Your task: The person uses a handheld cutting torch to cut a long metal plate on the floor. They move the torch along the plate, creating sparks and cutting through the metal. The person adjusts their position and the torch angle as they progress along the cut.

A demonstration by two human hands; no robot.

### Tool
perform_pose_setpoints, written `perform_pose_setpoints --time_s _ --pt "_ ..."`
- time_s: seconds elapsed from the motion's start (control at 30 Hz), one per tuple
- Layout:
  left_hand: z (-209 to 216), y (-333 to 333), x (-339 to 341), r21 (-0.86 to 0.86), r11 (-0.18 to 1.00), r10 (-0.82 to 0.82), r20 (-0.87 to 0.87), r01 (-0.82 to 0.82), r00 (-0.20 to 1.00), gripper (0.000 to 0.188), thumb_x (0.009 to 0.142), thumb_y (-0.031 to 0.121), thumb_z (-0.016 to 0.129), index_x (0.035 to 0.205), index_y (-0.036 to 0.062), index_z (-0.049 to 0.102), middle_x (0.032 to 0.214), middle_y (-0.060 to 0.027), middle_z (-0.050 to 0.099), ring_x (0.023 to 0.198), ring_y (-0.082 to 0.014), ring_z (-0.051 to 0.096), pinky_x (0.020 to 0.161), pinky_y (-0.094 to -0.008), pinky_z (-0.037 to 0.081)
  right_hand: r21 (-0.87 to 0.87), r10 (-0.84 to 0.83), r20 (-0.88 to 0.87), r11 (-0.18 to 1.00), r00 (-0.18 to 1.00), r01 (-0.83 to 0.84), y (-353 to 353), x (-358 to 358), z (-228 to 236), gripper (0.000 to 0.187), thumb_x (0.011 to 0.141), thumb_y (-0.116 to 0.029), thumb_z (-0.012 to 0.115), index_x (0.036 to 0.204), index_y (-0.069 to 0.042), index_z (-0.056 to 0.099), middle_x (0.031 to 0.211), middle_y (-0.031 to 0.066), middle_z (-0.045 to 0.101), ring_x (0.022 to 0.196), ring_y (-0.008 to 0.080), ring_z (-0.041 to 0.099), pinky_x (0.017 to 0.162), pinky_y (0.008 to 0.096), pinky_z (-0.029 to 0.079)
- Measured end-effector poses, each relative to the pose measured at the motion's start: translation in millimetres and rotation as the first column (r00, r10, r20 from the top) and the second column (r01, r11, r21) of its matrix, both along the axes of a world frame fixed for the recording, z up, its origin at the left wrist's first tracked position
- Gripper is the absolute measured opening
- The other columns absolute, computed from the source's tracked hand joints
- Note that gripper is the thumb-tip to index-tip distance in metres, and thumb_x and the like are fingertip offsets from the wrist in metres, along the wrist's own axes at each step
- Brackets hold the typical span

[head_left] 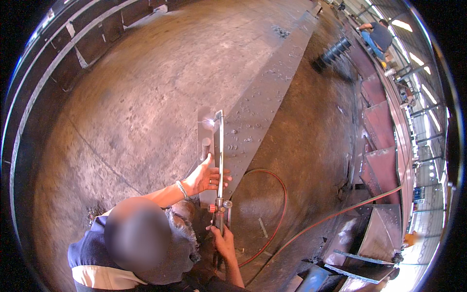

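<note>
My right hand [224,243] is closed round the handle of a gas cutting torch [222,160], just below its valves and red knob. The torch's long bright tube crosses the fingers of my left hand [208,178]. Those fingers are loosely curled under the tube, with the thumb apart and pointing up. At the torch's bent tip, a white glare lights the far end of a narrow steel plate [200,132]. A short round metal piece [206,145] lies on that plate, close to my left thumb. A blurred patch covers part of the lower left.
Beside the torch, a long steel plate [265,92] dotted with slag bits runs far right. A red hose [286,197] loops across the floor. Reddish steel sections [379,124] line the right side. A ribbed dark cylinder [332,54] and another person [378,38] are farther back.
</note>
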State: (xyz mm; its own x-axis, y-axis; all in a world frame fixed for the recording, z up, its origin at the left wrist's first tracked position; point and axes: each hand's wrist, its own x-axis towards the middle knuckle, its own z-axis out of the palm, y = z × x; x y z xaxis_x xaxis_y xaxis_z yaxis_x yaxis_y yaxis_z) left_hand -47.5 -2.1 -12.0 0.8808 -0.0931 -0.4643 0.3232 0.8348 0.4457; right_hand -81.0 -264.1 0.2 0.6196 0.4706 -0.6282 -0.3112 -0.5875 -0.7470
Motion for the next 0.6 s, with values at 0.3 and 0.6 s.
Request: perform_pose_setpoints --time_s 0.3,0.6 --pt "-2 1 1 -0.021 1.0 0.014 -0.029 -0.015 0.999 0.099 0.084 0.082 0.028 0.134 -0.0011 0.048 0.122 -0.0159 0.062 0.102 -0.0254 0.063 0.091 -0.0351 0.049 0.06 -0.006 0.05 0.998 0.999 0.003 2 -1 9 0.027 0.091 -0.028 0.06 0.101 -0.005 0.068 0.067 -0.0013 0.056 0.05 0.0071 0.046 0.047 0.0258 0.037" --pt "2 1 2 0.007 1.0 0.008 -0.036 -0.008 0.999 0.099 0.084 0.082 0.027 0.134 -0.0012 0.048 0.12 -0.015 0.063 0.102 -0.0245 0.062 0.093 -0.0362 0.048 -0.021 0.087 0.059 0.996 0.995 -0.085 4 4 14 0.039 0.09 -0.036 0.06 0.105 0.0 0.064 0.085 0.0182 0.067 0.082 0.0266 0.066 0.078 0.0375 0.049"
